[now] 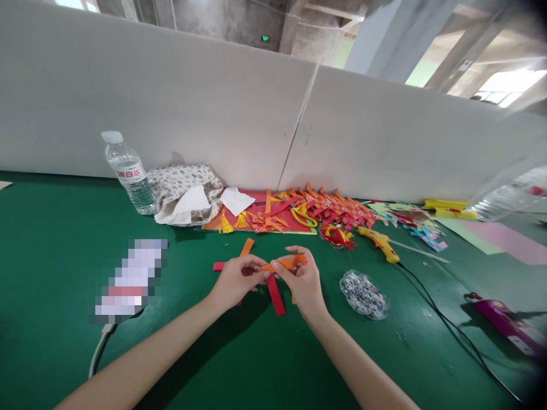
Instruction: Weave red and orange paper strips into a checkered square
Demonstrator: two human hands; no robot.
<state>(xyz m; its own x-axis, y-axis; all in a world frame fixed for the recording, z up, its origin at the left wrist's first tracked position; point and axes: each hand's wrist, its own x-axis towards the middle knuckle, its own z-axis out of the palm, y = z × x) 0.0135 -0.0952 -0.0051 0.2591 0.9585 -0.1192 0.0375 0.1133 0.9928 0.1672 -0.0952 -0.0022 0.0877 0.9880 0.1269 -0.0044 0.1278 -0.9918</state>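
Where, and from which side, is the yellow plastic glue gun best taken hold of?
Probably by its handle, from the near side: the glue gun lies with this end, where the black cord leaves, toward the camera, and its other end pointing away.

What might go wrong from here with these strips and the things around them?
The curled orange strip, held between the left hand and right hand, might crease or spring loose if either grip slackens. The red strip jutting out below them might get pulled askew. The dish of small pieces sits beside the right hand, so a sideways sweep could spill it.
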